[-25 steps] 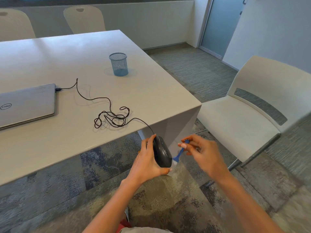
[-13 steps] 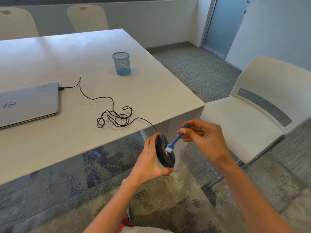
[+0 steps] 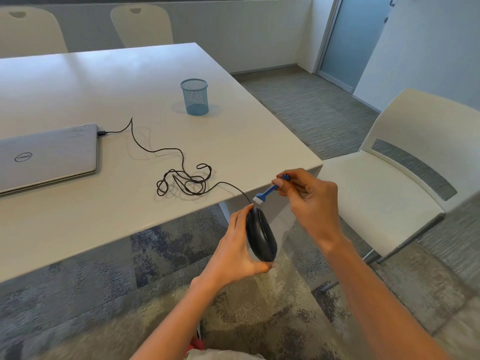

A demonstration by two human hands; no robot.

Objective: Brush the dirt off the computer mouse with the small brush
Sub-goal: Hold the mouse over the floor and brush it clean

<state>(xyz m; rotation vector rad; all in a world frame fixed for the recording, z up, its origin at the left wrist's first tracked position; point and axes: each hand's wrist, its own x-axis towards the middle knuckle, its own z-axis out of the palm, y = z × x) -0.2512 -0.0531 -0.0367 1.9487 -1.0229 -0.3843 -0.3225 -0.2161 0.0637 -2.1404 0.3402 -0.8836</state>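
While held, the mouse (image 3: pixel 261 237) points tableward, cable-end up.

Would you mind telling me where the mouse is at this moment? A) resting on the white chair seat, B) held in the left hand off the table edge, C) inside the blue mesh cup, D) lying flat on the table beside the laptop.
B: the left hand grips the mouse in the air, out past the table edge, over the carpet, only its cable trailing onto the table.

A closed laptop (image 3: pixel 48 157) and blue mesh cup (image 3: pixel 194 96) on the white table (image 3: pixel 78 81); a chair (image 3: pixel 389 162) beside it.
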